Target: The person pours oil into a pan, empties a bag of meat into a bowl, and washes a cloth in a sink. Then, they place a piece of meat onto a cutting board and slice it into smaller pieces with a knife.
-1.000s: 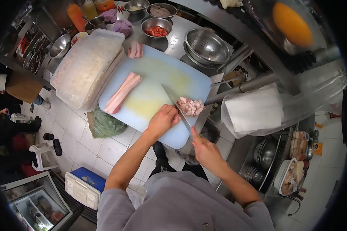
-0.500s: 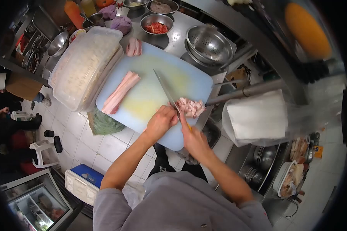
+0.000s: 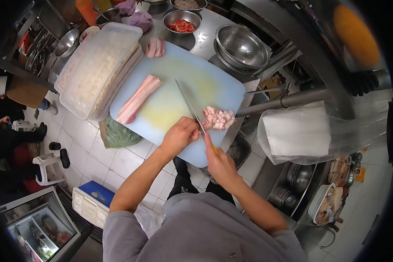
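My right hand (image 3: 222, 167) is wrapped round the yellow handle of a kitchen knife (image 3: 187, 98). Its long blade points away from me over the pale blue cutting board (image 3: 170, 65). Beside the blade, my left hand (image 3: 180, 136) has its fingers curled in a pinch; a small bit of pork belly shows at the fingertips, mostly hidden. A heap of diced pork belly (image 3: 218, 118) lies right of the blade. A long strip of pork belly (image 3: 139, 99) rests on the board's left side, and shorter pieces (image 3: 155, 47) lie at its far edge.
Lidded plastic tubs (image 3: 100, 65) are stacked against the board's left. Behind stand a bowl of chopped red food (image 3: 182, 22) and a metal colander (image 3: 242, 43). A bagged white stack (image 3: 296, 131) hangs at right. A blue-lidded cooler (image 3: 91, 203) sits on the floor; people are at far left.
Both hands stay close together at the knife, with only slight movement. The whole view has shifted a little.
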`<move>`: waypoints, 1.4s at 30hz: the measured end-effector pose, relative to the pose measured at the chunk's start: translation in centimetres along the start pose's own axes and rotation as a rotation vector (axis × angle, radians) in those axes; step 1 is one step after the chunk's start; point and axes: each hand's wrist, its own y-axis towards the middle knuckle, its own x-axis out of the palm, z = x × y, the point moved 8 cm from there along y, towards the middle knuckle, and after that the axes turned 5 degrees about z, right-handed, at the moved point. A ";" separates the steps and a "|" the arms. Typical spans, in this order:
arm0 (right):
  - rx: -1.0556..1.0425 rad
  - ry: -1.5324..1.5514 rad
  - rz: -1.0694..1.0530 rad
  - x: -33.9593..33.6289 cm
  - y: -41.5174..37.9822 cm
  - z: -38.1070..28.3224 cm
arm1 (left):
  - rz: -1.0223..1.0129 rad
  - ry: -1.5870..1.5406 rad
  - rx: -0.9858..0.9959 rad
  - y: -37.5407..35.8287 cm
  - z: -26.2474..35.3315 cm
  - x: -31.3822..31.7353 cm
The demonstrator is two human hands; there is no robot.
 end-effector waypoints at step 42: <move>-0.045 -0.058 0.002 0.7 -0.1 -1.0 | 0.003 -0.009 -0.020 -1.1 -0.7 -1.5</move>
